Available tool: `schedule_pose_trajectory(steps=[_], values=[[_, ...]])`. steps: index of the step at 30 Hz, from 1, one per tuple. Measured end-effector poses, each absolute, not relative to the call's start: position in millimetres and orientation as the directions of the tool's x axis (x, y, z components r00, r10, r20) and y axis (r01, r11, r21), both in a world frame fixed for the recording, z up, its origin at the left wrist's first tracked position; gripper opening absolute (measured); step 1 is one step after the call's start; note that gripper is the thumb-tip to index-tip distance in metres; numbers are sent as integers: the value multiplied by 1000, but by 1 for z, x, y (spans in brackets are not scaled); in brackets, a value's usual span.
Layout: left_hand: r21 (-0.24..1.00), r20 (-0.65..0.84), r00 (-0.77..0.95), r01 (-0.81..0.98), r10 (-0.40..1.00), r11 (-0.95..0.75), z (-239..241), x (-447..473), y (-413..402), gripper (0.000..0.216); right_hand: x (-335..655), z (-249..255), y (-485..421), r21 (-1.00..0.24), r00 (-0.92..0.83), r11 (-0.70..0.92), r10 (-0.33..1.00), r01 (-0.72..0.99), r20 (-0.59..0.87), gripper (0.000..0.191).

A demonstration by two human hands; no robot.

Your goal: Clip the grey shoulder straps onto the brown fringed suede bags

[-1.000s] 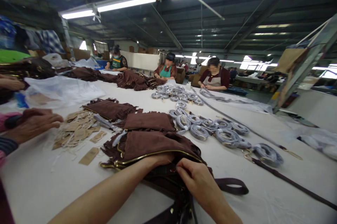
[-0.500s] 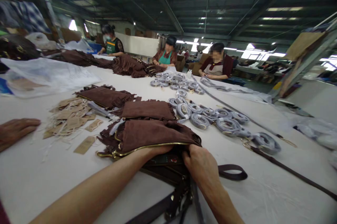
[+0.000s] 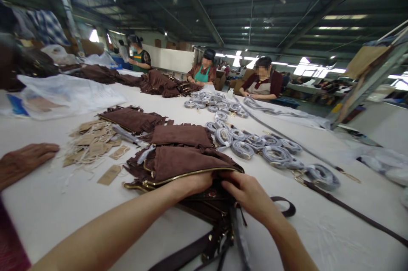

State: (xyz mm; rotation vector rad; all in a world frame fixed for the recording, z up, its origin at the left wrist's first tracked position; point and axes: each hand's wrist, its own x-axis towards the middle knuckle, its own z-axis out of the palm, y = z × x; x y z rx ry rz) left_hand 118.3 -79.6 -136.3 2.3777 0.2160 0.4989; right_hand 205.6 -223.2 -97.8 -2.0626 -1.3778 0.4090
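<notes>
A brown suede fringed bag (image 3: 188, 161) with a gold zipper lies in front of me on the white table (image 3: 57, 207). My left hand (image 3: 194, 184) reaches into its open mouth; its fingers are hidden inside. My right hand (image 3: 247, 194) pinches the bag's dark edge just right of the zipper end. Dark brown straps (image 3: 216, 243) with metal hardware trail from the bag toward me.
Two more brown fringed bags (image 3: 180, 134) lie behind it. Paper tags with strings (image 3: 92, 145) are scattered at the left, near another person's hand (image 3: 24, 161). Several wrapped coiled straps (image 3: 251, 143) lie to the right. Three people work at the table's far end.
My right hand has slid slightly right and opened its grip into a pinch on the bag's edge. The view tilted slightly down. The other person's hand stays flat at the left.
</notes>
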Motion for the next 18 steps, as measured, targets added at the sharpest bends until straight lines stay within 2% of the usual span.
schedule_pose_trajectory(steps=[2, 3, 5, 6, 8, 10, 11, 12, 14, 18], values=[[629, 263, 935, 19, 236, -777, -114, 104, -84, 30, 210, -88, -233, -875, 307, -157, 952, 459, -10, 19], [607, 242, 948, 18, 207, -794, -103, 95, -87, 26, 211, -84, -237, -934, 268, -157, 961, 320, -70, 20], [593, 224, 959, 6, 172, -805, -84, 80, -94, 17, 211, -80, -243, -980, 186, -166, 972, 114, -143, 22], [624, 223, 959, -2, 176, -782, -78, 73, -97, 14, 210, -79, -245, -986, 149, -160, 977, 50, -151, 23], [780, 210, 952, -26, 223, -626, -74, 66, -104, 10, 208, -79, -248, -987, 98, -162, 982, -17, -163, 23], [944, 143, 950, -46, 278, -328, -79, 65, -110, 4, 206, -79, -251, -981, 80, -188, 978, -49, -192, 22], [984, 103, 949, -52, 298, -172, -83, 66, -112, 3, 206, -79, -253, -977, 80, -204, 975, -67, -210, 21], [997, 75, 944, -64, 320, -42, -88, 69, -113, 5, 206, -79, -255, -973, 89, -214, 971, -89, -222, 21], [990, 59, 924, -102, 377, 96, -97, 74, -114, 13, 206, -79, -258, -971, 113, -204, 969, -129, -219, 23], [971, 65, 890, -161, 452, 178, -108, 79, -114, 17, 206, -82, -253, -990, 191, -112, 973, -87, -127, 31]])
